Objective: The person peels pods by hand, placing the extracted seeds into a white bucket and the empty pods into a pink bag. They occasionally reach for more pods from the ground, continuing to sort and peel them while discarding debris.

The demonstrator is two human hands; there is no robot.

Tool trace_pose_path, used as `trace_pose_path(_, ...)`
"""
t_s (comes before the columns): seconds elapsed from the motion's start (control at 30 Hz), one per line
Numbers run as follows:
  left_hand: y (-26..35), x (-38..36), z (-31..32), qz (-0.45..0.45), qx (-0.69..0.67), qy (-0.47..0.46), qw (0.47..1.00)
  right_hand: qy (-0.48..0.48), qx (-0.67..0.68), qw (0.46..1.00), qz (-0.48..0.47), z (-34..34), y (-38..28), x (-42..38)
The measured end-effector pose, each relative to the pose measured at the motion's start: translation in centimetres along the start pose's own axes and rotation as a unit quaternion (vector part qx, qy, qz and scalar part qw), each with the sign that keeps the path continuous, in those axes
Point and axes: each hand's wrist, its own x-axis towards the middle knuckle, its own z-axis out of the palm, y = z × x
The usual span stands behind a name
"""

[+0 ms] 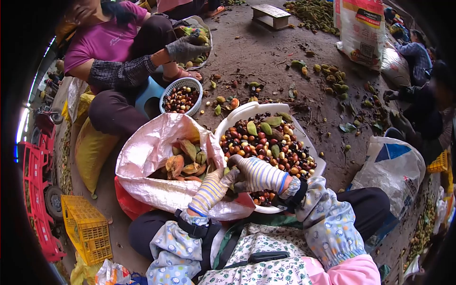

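My left hand (212, 186), in a striped glove with dirty grey fingertips, is closed beside the right edge of a pink-white sack (142, 137). Opened pod husks (183, 164), orange-brown and green, fill the sack's mouth. My right hand (260, 172), in a similar striped glove, is closed over the near edge of a white basin (317, 164). Glossy dark, red-brown and cream seeds (259, 142) heap up in that basin, with several green pods (265, 128) on top. Both hands meet at the fingertips around a greenish pod (231, 193), mostly hidden by the gloves.
Opposite left, a person in gloves (187, 48) handles pods beside a blue-white basket (191, 110) of seeds. Pods and husks (332, 80) litter the dirt floor. White sacks (392, 171) stand right, a yellow crate (88, 230) left, a small stool (270, 16) far back.
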Motion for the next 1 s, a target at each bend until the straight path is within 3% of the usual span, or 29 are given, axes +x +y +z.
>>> trace_pose_path(0.17,-2.0,0.8,0.4,0.021,0.108,0.054,0.992,0.026,-0.038,0.999,0.024,1.1,-0.8,-0.2)
trace_pose_path(0.47,-0.6,0.3,0.9,-0.006,0.119,0.064,0.991,0.106,-0.044,0.991,0.064,2.9,-0.3,0.2)
trace_pose_path(0.53,-0.5,0.2,1.1,0.017,0.117,0.07,0.991,0.125,-0.065,0.99,0.011,3.0,0.2,0.6)
trace_pose_path(0.63,-1.1,0.6,1.5,0.025,0.119,0.08,0.989,0.099,-0.065,0.992,0.033,2.5,0.5,0.9)
trace_pose_path(0.87,0.1,0.3,1.8,0.052,0.108,0.095,0.988,0.167,-0.021,0.985,0.046,3.5,0.6,0.3)
trace_pose_path(1.0,1.7,0.3,1.8,0.008,0.151,0.089,0.984,0.205,-0.002,0.977,0.053,4.3,2.2,1.3)
